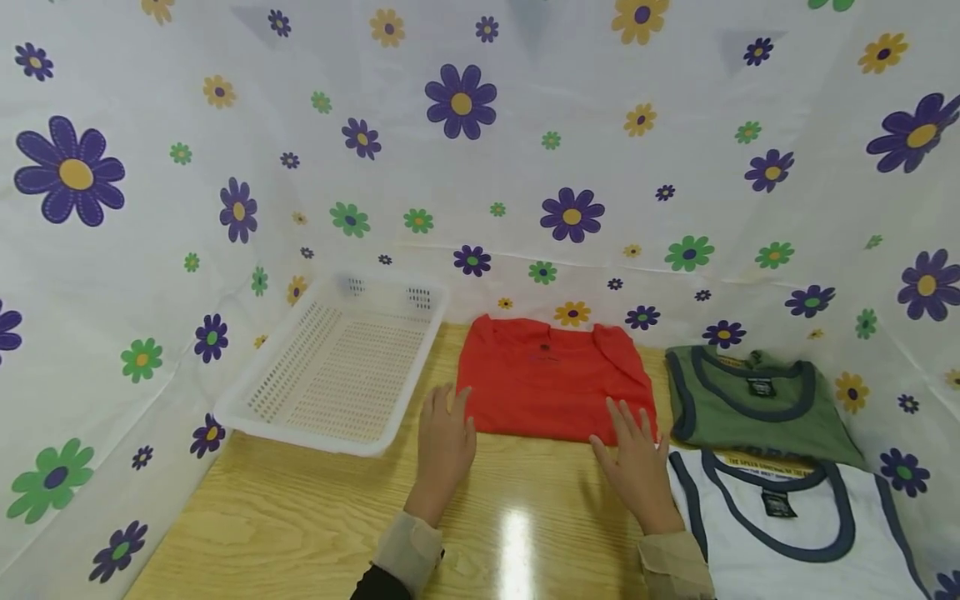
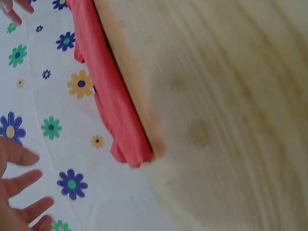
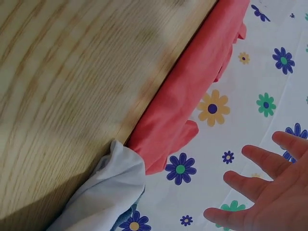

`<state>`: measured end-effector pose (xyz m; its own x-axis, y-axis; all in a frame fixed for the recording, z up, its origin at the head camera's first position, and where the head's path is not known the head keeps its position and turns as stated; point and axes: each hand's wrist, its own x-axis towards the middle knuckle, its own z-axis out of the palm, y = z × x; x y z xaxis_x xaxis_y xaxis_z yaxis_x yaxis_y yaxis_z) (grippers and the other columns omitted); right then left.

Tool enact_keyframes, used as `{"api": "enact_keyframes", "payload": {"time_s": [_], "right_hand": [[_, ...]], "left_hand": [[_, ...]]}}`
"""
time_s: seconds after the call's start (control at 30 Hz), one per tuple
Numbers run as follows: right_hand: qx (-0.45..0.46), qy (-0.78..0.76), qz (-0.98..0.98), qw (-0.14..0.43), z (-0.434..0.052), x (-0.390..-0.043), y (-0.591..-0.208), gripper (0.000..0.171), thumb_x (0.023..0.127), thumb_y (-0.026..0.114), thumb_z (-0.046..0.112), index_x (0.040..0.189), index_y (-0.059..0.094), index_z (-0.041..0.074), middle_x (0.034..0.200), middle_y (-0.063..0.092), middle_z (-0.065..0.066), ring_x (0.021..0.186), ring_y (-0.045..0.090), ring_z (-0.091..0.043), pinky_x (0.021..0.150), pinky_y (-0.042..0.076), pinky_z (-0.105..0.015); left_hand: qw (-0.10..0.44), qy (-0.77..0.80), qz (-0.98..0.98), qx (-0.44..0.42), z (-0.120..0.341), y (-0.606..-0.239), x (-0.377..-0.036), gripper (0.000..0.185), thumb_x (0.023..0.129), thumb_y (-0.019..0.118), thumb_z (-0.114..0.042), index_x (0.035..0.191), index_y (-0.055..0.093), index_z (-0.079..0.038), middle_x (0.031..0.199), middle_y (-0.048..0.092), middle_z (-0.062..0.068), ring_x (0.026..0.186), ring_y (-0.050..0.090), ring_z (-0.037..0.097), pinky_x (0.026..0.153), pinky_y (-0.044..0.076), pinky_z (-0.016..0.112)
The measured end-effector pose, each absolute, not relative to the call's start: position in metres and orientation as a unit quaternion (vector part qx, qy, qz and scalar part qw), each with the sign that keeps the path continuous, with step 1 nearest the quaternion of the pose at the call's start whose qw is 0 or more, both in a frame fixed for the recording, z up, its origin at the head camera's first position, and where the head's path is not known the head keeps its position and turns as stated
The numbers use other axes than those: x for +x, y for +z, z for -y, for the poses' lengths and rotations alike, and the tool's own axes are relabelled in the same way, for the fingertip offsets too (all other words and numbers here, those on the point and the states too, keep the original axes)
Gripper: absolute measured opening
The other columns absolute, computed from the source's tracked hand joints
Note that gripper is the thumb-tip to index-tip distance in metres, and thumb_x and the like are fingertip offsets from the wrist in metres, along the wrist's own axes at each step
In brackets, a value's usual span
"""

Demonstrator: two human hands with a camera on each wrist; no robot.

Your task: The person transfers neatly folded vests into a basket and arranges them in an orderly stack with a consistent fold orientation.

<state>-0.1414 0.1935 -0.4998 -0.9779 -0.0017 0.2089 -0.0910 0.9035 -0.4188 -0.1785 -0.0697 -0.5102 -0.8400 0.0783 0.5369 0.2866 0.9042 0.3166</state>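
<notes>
Head view first: both hands lie flat on the wooden table (image 1: pixel 300 517), fingers straight and gripping nothing. The left hand (image 1: pixel 444 442) has its fingertips touching the near left corner of a folded red shirt (image 1: pixel 551 379); the right hand (image 1: pixel 637 467) has its fingertips on the shirt's near right corner. Left of the left hand's fingers sits a white basket (image 1: pixel 341 367). Right of the right hand's fingers lie a green tank top (image 1: pixel 757 404) and, nearer the person, a white tank top (image 1: pixel 787 533).

Left wrist view: spread, relaxed fingers (image 2: pixel 21 180) show at the lower left, and the red shirt's edge lies beyond them against the flowered cloth (image 2: pixel 57 130).

Right wrist view: straight fingers (image 3: pixel 262 161) reach toward the red shirt's edge, with a bit of white fabric beside it.
</notes>
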Motion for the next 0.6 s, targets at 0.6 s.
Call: {"api": "enact_keyframes", "payload": {"time_s": [0.6], "right_hand": [[0.265,0.213,0.931,0.130,-0.098,-0.167,-0.490,0.061,0.089,0.063,0.030,0.143,0.040,0.015,0.144,0.046,-0.008,0.136,0.038,-0.032,0.109,0.025,-0.061]], "left_hand": [[0.116,-0.110,0.987,0.035,0.137,-0.479,-0.179,0.046,0.091,0.061,-0.024,0.125,0.053,0.005,0.092,0.069,0.020,0.076,0.067,0.034,0.069,0.054,0.044]]}}
